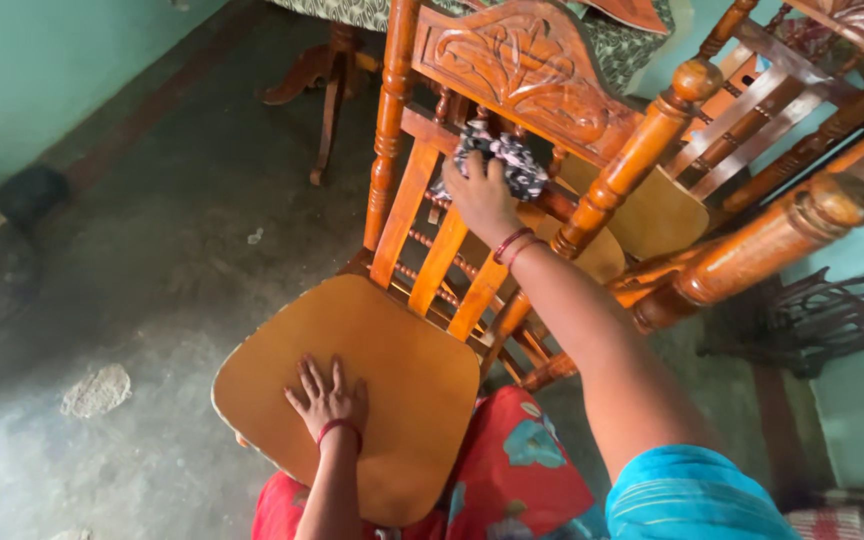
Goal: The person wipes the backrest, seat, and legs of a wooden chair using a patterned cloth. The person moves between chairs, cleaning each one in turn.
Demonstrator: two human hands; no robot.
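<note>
Head view: left hand [327, 398] lies flat, fingers spread, on the wooden chair's seat [392, 350], holding nothing. Right hand [482, 200] has its grip closed around a dark patterned cloth [507, 160], pressed against the chair's back rail [432, 130] under the carved top panel [522, 65]. More chairs [782, 130] stand just beside.

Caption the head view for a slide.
Right hand presses a patterned cloth to the carved wooden chair's backrest; left hand lies flat on its seat.

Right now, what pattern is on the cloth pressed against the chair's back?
The cloth under the right hand is dark with small white speckles, shown in the head view.
</note>
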